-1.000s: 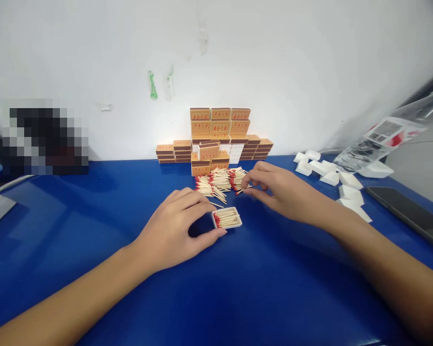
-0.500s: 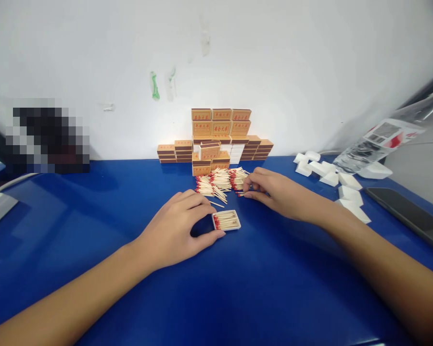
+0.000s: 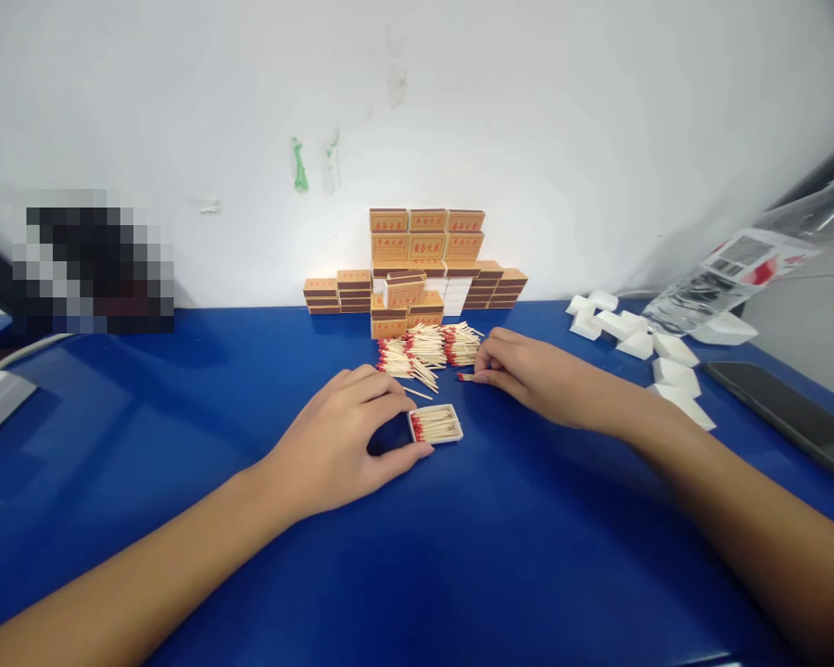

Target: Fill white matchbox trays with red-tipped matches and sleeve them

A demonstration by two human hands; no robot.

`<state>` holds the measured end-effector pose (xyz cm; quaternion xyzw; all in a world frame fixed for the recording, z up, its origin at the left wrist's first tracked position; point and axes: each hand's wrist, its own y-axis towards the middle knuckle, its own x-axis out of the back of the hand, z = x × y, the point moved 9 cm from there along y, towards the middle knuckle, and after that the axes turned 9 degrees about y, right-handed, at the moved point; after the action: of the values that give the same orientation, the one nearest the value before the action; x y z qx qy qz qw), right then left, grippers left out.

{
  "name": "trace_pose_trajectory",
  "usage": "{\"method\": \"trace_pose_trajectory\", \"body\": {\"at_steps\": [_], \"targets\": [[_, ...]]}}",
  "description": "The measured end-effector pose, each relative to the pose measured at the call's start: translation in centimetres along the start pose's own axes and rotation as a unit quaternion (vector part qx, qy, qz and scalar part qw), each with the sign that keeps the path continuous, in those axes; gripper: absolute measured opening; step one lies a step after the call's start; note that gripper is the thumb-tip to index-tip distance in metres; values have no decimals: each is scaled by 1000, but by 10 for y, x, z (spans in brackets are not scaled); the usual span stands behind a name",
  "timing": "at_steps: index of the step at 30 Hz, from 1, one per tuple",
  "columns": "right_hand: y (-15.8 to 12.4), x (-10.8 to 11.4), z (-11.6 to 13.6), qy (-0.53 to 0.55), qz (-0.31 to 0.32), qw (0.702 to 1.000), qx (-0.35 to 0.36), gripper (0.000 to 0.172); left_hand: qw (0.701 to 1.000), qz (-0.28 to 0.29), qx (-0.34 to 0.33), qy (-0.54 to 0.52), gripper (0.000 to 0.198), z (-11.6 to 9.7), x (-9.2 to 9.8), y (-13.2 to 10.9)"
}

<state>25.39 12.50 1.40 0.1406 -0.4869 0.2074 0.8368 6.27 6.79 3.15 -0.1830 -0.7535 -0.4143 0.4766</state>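
Observation:
My left hand [image 3: 351, 440] rests on the table, with thumb and fingers curved around the left end of a small white matchbox tray [image 3: 448, 440]. Red-headed matches [image 3: 435, 425] lie side by side in that tray, heads to the left. My right hand [image 3: 528, 375] pinches a few matches [image 3: 466, 377] between thumb and fingers; their red heads point left, and their exact number is hidden. Just beyond both hands are loose piles of matches [image 3: 425, 346], beside the right fingertips. One stray match [image 3: 418, 393] lies between the piles and the tray.
Stacked matchboxes [image 3: 427, 246] stand against the wall behind the piles. On the right are several white trays [image 3: 676, 375], a plastic bottle [image 3: 729, 269] lying tilted and a dark phone [image 3: 792, 412]. A white device [image 3: 4, 398] sits at the left edge of the blue table [image 3: 417, 574].
My right hand has drawn slightly right and towards me, and the pinched matches now show apart from the pile. The left hand and tray stay in place.

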Motion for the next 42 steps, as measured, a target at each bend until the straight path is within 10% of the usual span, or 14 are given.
{"method": "trace_pose_trajectory", "body": {"at_steps": [42], "targets": [[-5,-1,2,16,26,999,-14,31,1000,-3,0,-1,24,1,0,1]]}}
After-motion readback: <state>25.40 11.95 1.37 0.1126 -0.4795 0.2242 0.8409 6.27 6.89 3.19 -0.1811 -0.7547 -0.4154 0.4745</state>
